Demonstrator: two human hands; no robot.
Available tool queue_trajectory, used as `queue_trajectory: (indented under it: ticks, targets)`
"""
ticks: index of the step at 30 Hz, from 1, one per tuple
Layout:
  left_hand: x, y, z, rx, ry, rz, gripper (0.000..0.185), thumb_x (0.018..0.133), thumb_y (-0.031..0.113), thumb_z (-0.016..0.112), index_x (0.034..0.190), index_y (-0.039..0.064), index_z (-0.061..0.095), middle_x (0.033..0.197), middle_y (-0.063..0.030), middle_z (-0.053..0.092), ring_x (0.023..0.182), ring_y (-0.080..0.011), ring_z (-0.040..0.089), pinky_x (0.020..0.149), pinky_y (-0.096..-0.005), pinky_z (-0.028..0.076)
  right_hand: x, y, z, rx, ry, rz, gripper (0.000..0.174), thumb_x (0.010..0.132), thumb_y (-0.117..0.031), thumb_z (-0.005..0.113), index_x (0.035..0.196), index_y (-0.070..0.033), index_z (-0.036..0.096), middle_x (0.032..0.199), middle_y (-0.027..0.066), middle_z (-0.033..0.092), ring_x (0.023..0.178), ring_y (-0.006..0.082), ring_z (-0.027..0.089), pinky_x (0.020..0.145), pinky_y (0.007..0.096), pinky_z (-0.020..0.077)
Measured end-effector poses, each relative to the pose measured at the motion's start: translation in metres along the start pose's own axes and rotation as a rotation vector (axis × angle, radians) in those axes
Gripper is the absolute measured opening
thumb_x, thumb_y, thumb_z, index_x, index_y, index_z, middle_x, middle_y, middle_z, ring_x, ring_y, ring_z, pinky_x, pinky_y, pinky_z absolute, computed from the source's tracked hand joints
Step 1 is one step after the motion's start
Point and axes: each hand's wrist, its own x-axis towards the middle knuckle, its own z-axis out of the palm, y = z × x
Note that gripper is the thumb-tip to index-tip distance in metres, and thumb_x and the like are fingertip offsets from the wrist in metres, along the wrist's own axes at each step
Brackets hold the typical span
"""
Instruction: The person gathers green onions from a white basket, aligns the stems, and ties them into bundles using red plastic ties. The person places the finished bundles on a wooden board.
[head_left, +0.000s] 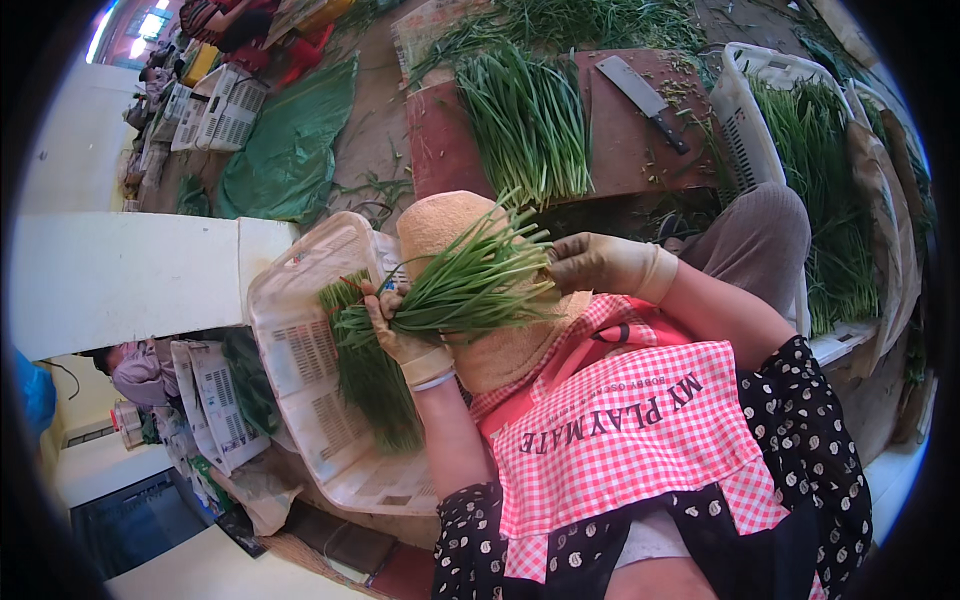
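My left hand (401, 330), in a worn pale glove, is closed around the leafy part of a bunch of garlic chives (472, 289). The bunch lies slanted above my beige towel-covered knee (442, 217), pale stem ends pointing right. At those ends, my gloved right hand (600, 262) has its bent fingers on the stems; the fingertips are partly hidden. Below my left hand, more chives (375, 397) lie in a white plastic crate (300, 375). A thin red strip shows near the left fingers. Ahead, a larger pile of chives (525, 127) rests on a reddish board (442, 142).
A cleaver (637, 97) lies on the board among trimmings. On the right stands another white crate (739, 127) full of chives. A green plastic sheet (292, 150) covers floor at the left. Loose greens (585, 22) lie beyond the board. Other people sit farther left.
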Motion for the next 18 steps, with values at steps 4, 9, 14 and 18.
queue_trajectory:
  ticks: [4, 9, 14, 18]
  targets:
    - [0.004, 0.006, -0.013, -0.069, 0.101, 0.003, 0.031, 0.108, 0.03, 0.055, 0.134, 0.014, 0.064, 0.071, 0.002, 0.048, 0.08, -0.0192, 0.058, 0.092, -0.0405, 0.054, -0.041, -0.022, -0.026, -0.039, 0.005, 0.12, 0.029, 0.098, -0.023, 0.073, 0.116, 0.0, 0.068, 0.111, 0.0105, 0.074, 0.106, 0.019, 0.069, 0.099, 0.0336, 0.0536]
    - [0.004, -0.002, -0.005, 0.001, 0.053, 0.021, 0.031, 0.107, 0.031, 0.057, 0.131, 0.013, 0.065, 0.07, 0.0022, 0.048, 0.077, -0.0184, 0.058, 0.088, -0.0386, 0.055, -0.046, -0.038, -0.022, -0.59, 0.144, -0.059, 0.066, 0.097, -0.035, 0.074, 0.147, 0.001, 0.052, 0.142, 0.0131, 0.061, 0.134, 0.0198, 0.053, 0.114, 0.0345, 0.0402]
    - [0.004, -0.007, 0.015, 0.096, 0.017, 0.022, 0.03, 0.106, 0.032, 0.059, 0.127, 0.012, 0.066, 0.069, 0.003, 0.047, 0.076, -0.0178, 0.057, 0.086, -0.037, 0.054, 0.011, -0.037, 0.007, -0.636, 0.137, 0.012, 0.065, 0.094, -0.031, 0.078, 0.146, 0.0, 0.054, 0.135, 0.0125, 0.065, 0.127, 0.0176, 0.058, 0.11, 0.0345, 0.0451]
    - [0.003, -0.002, 0.014, 0.082, 0.039, 0.053, 0.028, 0.105, 0.031, 0.061, 0.126, 0.012, 0.066, 0.068, 0.0049, 0.041, 0.072, -0.0126, 0.05, 0.085, -0.034, 0.052, 0.035, -0.022, 0.015, -0.174, 0.136, -0.167, 0.043, 0.09, -0.017, 0.082, 0.127, 0.0, 0.068, 0.112, 0.0076, 0.075, 0.101, 0.0134, 0.069, 0.095, 0.0292, 0.0541]
